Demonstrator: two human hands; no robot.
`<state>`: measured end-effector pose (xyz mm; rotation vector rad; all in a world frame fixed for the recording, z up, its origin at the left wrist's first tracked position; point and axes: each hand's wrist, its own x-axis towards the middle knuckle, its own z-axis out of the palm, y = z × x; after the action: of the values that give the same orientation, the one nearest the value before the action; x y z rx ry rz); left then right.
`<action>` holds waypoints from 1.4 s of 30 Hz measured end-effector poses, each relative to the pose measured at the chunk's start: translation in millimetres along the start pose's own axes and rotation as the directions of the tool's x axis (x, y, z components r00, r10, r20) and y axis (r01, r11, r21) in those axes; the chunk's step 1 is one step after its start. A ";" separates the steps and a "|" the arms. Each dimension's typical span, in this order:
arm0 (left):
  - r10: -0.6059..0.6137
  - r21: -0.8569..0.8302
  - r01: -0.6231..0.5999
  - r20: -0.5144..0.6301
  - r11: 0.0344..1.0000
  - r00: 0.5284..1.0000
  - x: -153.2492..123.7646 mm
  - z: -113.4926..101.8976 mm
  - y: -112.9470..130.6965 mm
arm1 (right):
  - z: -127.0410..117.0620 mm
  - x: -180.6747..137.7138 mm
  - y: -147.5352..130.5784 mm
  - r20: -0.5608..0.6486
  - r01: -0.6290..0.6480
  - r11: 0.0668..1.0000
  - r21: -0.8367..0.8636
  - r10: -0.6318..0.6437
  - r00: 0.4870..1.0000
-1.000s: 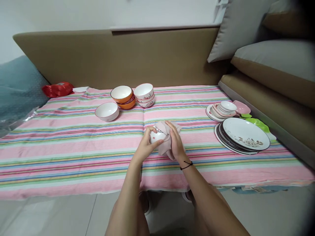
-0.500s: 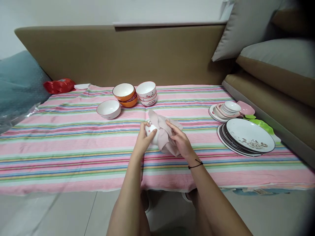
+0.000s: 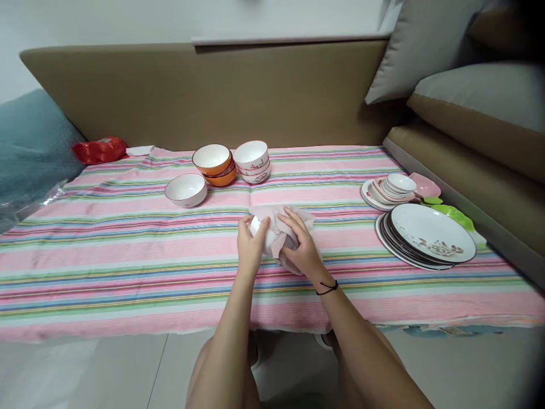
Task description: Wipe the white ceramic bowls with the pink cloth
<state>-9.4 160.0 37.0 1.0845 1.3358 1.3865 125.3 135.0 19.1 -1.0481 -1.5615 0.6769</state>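
Just above the striped cloth, my left hand [image 3: 252,241] grips the left side of a white bowl [image 3: 256,226], thumb toward me. A pale pink cleaning cloth [image 3: 279,227] covers most of that bowl, so only a small white part shows. My right hand [image 3: 301,245] presses and bunches the cloth against the bowl, its fingers over the top and its thumb tucked into the folds. Beyond my hands, to the left, a single white bowl [image 3: 186,191] sits on the striped cloth. Behind it are a stack of orange bowls [image 3: 213,161] and a stack of white flowered bowls [image 3: 252,162].
To the right stand a stack of large plates [image 3: 430,236], small white dishes [image 3: 400,184], a pink dish [image 3: 426,186] and a green leaf-shaped dish [image 3: 457,216]. A red package [image 3: 101,150] lies at the far left. A brown backrest [image 3: 276,96] closes off the back.
The cloth now covers more of the bowl, whose red pattern no longer shows. My right hand has shifted slightly left, its thumb pushed into the folds. My left hand keeps its grip.
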 end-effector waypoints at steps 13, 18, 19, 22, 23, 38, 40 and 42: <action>-0.171 -0.179 0.141 -0.168 0.974 0.971 1.8 5.5 -0.2 | -7.3 -17.5 -26.7 0.070 0.320 0.946 -0.051 -0.316 0.946; -0.176 -0.161 0.142 -0.217 0.977 0.960 4.5 3.4 -2.0 | -19.2 -35.3 -41.7 0.289 0.050 0.992 0.117 -0.082 0.954; -0.162 -0.142 0.133 -0.215 0.981 0.963 4.3 3.4 -2.4 | -22.3 -36.4 -41.0 0.314 -0.009 0.989 0.151 -0.039 0.949; -0.098 -0.079 0.084 -0.179 0.993 0.979 3.3 4.5 -3.1 | -30.8 -33.3 -32.4 0.234 -0.115 0.953 0.279 0.049 0.971; -0.082 -0.061 0.072 -0.168 0.995 0.982 2.8 5.0 -2.8 | -32.5 -30.7 -28.6 0.147 -0.110 0.948 0.299 0.068 0.987; 0.199 0.158 -0.221 0.144 0.962 0.969 -19.6 15.1 4.8 | -2.8 -6.1 1.2 -0.058 0.105 0.964 -0.244 -0.123 0.991; 0.180 0.160 -0.196 0.110 0.967 0.977 -22.8 16.6 5.9 | -3.7 -3.8 8.3 -0.127 -0.020 0.995 -0.099 0.008 0.992; 0.149 0.134 -0.155 0.051 0.979 0.987 -25.6 16.4 7.3 | -5.3 -0.9 12.6 -0.153 -0.139 0.988 0.063 0.147 0.977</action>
<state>11.9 138.3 44.6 1.3246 1.3584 1.3903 133.8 139.3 9.4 -1.1544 -1.3356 0.7117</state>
